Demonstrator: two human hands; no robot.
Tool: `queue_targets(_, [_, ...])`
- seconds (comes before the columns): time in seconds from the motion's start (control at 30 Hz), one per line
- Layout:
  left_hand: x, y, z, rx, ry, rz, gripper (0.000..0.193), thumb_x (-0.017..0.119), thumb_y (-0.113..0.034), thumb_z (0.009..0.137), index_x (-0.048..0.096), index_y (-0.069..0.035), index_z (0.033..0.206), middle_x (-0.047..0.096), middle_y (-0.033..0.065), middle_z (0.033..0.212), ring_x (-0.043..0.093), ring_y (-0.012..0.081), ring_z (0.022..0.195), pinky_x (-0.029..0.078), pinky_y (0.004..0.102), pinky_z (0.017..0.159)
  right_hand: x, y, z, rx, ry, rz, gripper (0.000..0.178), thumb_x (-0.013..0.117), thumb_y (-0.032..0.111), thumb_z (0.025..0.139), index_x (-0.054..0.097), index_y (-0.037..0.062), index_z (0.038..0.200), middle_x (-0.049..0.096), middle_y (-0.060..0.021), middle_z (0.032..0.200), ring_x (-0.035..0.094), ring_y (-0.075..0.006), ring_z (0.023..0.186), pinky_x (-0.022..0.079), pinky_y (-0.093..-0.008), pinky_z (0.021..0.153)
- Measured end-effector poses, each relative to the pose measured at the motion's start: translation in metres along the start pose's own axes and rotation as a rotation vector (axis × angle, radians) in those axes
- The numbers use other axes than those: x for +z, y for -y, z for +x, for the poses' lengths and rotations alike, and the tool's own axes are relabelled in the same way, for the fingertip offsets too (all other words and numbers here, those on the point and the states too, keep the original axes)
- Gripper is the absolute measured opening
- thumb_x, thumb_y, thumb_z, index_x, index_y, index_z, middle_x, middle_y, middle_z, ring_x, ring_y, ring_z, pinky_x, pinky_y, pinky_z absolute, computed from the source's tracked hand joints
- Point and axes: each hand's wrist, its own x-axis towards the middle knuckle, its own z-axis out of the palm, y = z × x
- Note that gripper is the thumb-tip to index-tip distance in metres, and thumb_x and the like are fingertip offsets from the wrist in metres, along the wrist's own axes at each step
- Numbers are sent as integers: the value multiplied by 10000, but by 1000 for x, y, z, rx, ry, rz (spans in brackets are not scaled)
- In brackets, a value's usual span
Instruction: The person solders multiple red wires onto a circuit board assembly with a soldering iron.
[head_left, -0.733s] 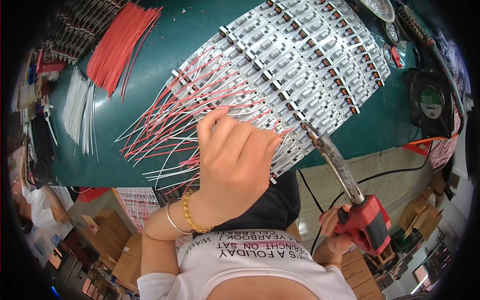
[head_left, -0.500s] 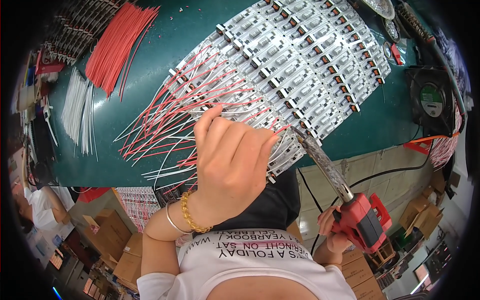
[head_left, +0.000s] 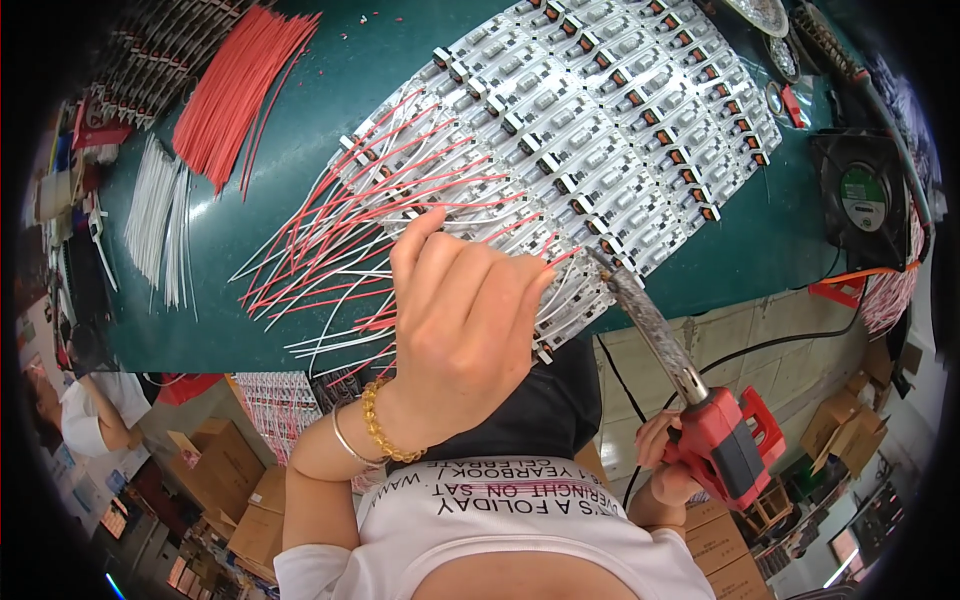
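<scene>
My left hand point(head_left: 465, 320) is closed in a pinch on a thin red wire point(head_left: 563, 258), whose far end lies on a panel of white circuit boards point(head_left: 610, 130). In my right hand point(head_left: 668, 465) is a red and black soldering gun point(head_left: 722, 445), held by its handle. Its long metal barrel point(head_left: 655, 335) points up and left, and the tip is just right of the red wire's end; I cannot tell whether it touches the board. Red and white wires point(head_left: 330, 235) fan out leftward from the board rows beside my left hand.
On the green table point(head_left: 240, 320) lie a bundle of red wires point(head_left: 235, 95) and a bundle of white wires point(head_left: 155, 215). A black fan point(head_left: 865, 195) stands at the right edge. Black cables point(head_left: 780, 345) hang below it. Another person point(head_left: 100, 410) is at far left, near cardboard boxes point(head_left: 215, 460).
The soldering gun's tip has shifted slightly right, away from the red wire's end. My left hand keeps its pinch almost unmoved.
</scene>
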Motion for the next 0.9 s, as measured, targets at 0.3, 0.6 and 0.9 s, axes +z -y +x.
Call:
queue_targets(0.3, [2, 1, -1, 26, -9, 1, 120, 726, -22, 785, 630, -36, 855, 538, 49, 757, 516, 244, 725, 417, 484, 966, 4, 0, -1, 4, -61, 34, 610, 650, 621, 840, 560, 47, 655, 548, -21, 556, 563, -166, 518, 445, -284, 510])
queue_targets(0.6, [0, -2, 2, -15, -18, 11, 135, 759, 4, 759, 661, -45, 838, 578, 38, 713, 549, 220, 691, 435, 451, 958, 2, 1, -3, 16, -79, -121, 588, 639, 607, 857, 566, 67, 635, 548, 9, 560, 564, -156, 520, 429, -274, 506])
queue_targets(0.9, [1, -1, 0, -11, -11, 22, 140, 761, 5, 757, 672, -47, 853, 589, 36, 721, 553, 216, 694, 435, 456, 960, 10, 8, 4, 34, -68, 95, 617, 653, 619, 840, 510, 63, 614, 539, -25, 546, 550, -173, 496, 433, -287, 501])
